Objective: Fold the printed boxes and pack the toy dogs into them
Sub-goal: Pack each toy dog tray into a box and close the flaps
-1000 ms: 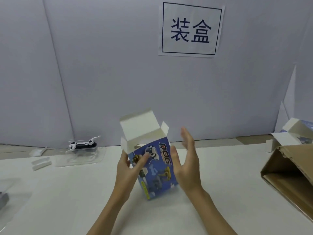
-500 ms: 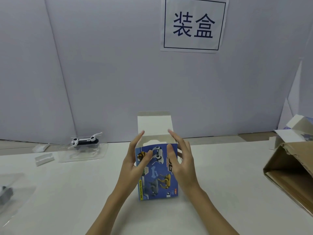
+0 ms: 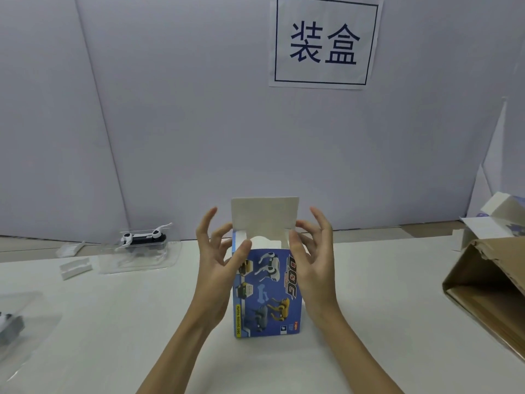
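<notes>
A blue printed box [image 3: 267,291] stands upright on the white bench [image 3: 369,294], near its middle and close to the person, with its top lid flap [image 3: 264,217] raised straight up so the mouth is open. The left hand [image 3: 216,263] is at the box's left upper corner and the right hand [image 3: 309,260] at its right upper corner; each has its thumb laid on the front panel near the top rim and its fingers spread and only slightly bent, so neither clamps the box. This looks like a steadying hold that squares the walls, and the side flaps may be getting pressed inward, though the fingers hide them. Nothing can be seen inside the box from this angle. Toward the far left edge of the bench a white and black toy dog [image 3: 143,237] sits in a clear plastic tray [image 3: 136,258], well apart from the box, with small white plastic pieces [image 3: 75,268] beside it; it seems the likely one to pack. Another clear tray [image 3: 28,322] with a partly cut-off toy lies at the near left edge. At the right edge a brown cardboard carton [image 3: 488,288] lies on its side, its contents hidden, with another opened printed box [image 3: 494,217] behind it.
</notes>
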Tool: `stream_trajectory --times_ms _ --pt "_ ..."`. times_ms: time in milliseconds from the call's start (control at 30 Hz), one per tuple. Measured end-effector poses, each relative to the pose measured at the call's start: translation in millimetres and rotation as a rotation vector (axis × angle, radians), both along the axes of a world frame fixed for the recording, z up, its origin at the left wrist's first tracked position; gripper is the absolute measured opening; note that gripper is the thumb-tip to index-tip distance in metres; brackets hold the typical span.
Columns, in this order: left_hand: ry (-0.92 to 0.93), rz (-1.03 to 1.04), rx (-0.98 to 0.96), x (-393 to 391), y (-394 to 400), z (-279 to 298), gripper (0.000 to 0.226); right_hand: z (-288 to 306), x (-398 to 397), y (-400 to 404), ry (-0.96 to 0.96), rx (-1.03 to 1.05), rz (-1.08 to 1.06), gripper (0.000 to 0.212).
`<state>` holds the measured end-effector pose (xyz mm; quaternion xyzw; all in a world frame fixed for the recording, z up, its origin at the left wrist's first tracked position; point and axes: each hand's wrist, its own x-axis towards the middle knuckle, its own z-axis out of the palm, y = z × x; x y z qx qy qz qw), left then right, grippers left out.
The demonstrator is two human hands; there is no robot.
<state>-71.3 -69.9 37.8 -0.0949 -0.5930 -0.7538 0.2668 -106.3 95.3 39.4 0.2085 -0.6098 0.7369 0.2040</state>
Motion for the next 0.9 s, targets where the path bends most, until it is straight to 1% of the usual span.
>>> stream_trajectory --times_ms 33,67,167,200,267,333,367,400,433,533,567,600,633,700,733,800,867,900 --pt "-0.014 -0.014 -0.019 -0.6 -2.3 0.0 0.075 -0.2 0.7 -0.7 0.010 0.029 -0.007 0.053" --pt "-0.036 -0.023 -0.052 -0.6 -4.9 -0.7 0.073 -1.4 1.3 -1.3 0.012 0.044 -0.009 0.053" --pt "-0.059 -0.054 -0.118 0.1 -9.7 -3.6 0.059 -7.6 1.7 -0.1 0.014 0.018 0.026 0.066" --pt "-0.048 -0.069 -0.116 0.0 -11.2 -5.5 0.055 -9.8 2.1 0.4 0.021 0.005 0.044 0.066" --pt "-0.032 -0.094 -0.102 0.2 -12.9 -7.4 0.046 -13.4 1.8 0.4 0.059 0.028 0.027 0.056" --pt "-0.049 -0.127 -0.102 -0.8 -12.6 -10.2 0.054 -17.8 -1.6 -1.7 0.087 0.057 -0.006 0.038" --pt "-0.066 -0.140 -0.097 -1.0 -11.0 -11.4 0.059 -19.2 -3.3 -3.4 0.092 0.061 -0.011 0.033" --pt "-0.085 -0.146 -0.089 -0.8 -8.7 -12.1 0.062 -19.7 -4.0 -5.1 0.093 0.055 -0.009 0.032" --pt "-0.101 -0.141 -0.081 -0.6 -6.0 -12.7 0.063 -18.9 -3.4 -6.8 0.092 0.044 0.000 0.037" --pt "-0.091 -0.079 -0.113 0.5 0.6 -14.7 0.049 -16.8 0.8 -6.6 0.048 0.037 0.059 0.068" --pt "-0.082 -0.051 -0.133 1.2 2.1 -15.2 0.048 -17.7 1.1 -4.6 0.021 0.043 0.082 0.074" --pt "-0.073 -0.027 -0.135 2.2 3.5 -15.0 0.053 -18.1 1.2 -2.6 -0.004 0.048 0.101 0.076" --pt "-0.062 -0.011 -0.119 3.5 4.9 -14.3 0.061 -18.2 1.0 -1.4 -0.020 0.051 0.107 0.074" --pt "-0.045 0.045 -0.089 4.5 7.5 -13.3 0.075 -16.9 0.1 -0.9 -0.020 0.049 0.093 0.059" --pt "-0.038 0.093 -0.094 4.6 8.1 -13.0 0.074 -14.7 0.0 -1.6 -0.022 0.040 0.083 0.050" --pt "-0.025 0.195 -0.162 4.0 8.5 -12.4 0.062 -8.5 -0.7 -2.8 -0.030 0.013 0.057 0.037" --pt "0.024 0.269 -0.285 3.8 10.2 -11.8 0.051 -2.7 -2.4 -1.1 -0.037 -0.033 0.028 0.034" --pt "0.076 0.311 -0.364 4.6 11.9 -10.8 0.046 -0.8 -2.7 -0.1 -0.045 -0.055 0.026 0.037"
